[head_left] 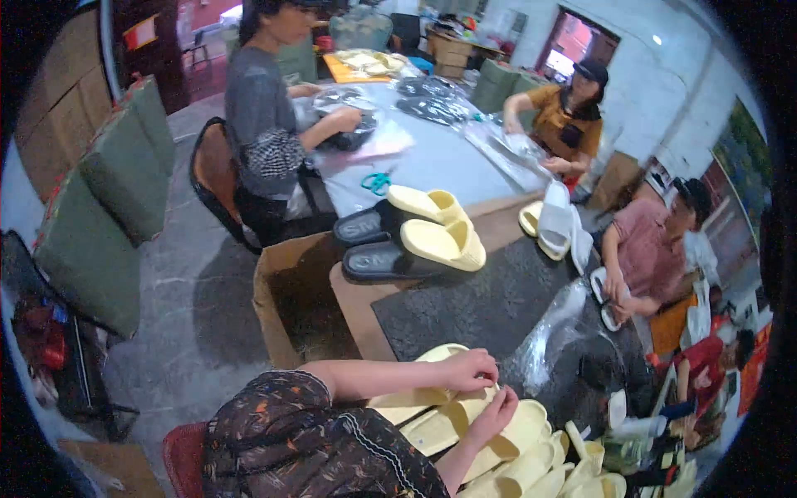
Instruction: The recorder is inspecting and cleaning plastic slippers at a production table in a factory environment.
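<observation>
My left hand [471, 370] is closed in a pinch above pale yellow slippers. Close beside it, my right hand [495, 413] also has its fingers pinched together. Something small and pale may sit between the fingertips, too small to make out. Under and beyond both hands lies a row of pale yellow slippers [525, 427], partly hidden by my forearms. Past my hands, a clear plastic bag [552, 332] rests on the dark tabletop mat [452, 311].
Black slippers [378, 260] and yellow slippers [440, 241] are stacked at the table's far edge. An open cardboard box [303, 311] stands left of it. White slippers [554, 220] lie farther right. Several co-workers sit or stand around, one handling a white slipper [610, 315]. Teal scissors [376, 183] lie beyond.
</observation>
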Motion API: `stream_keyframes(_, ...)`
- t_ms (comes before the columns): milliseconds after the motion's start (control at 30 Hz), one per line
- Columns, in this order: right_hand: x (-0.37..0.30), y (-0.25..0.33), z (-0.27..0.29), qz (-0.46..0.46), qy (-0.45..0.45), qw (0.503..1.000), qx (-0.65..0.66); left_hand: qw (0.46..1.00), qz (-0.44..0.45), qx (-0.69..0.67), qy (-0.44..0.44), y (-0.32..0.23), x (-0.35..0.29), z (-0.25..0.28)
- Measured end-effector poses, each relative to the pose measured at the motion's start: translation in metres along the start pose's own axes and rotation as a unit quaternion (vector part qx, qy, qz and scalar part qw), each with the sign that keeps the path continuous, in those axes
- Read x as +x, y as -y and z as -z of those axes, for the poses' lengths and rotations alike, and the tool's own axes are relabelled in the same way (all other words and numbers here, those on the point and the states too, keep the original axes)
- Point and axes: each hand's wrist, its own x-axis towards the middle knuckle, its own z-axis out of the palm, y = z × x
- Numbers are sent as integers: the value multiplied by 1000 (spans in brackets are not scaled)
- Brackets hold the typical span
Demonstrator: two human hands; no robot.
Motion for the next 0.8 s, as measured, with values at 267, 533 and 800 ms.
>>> stream_keyframes(267,4,-11,9,-48,-2,998,40,1000,-5,10,-25,-1,1,1)
stream_keyframes(533,7,-13,-2,-2,29,999,43,999,-6,27,-28,-1,3,8)
stream_keyframes(800,8,-4,2,-27,43,998,28,999,5,34,-19,-10,12,3)
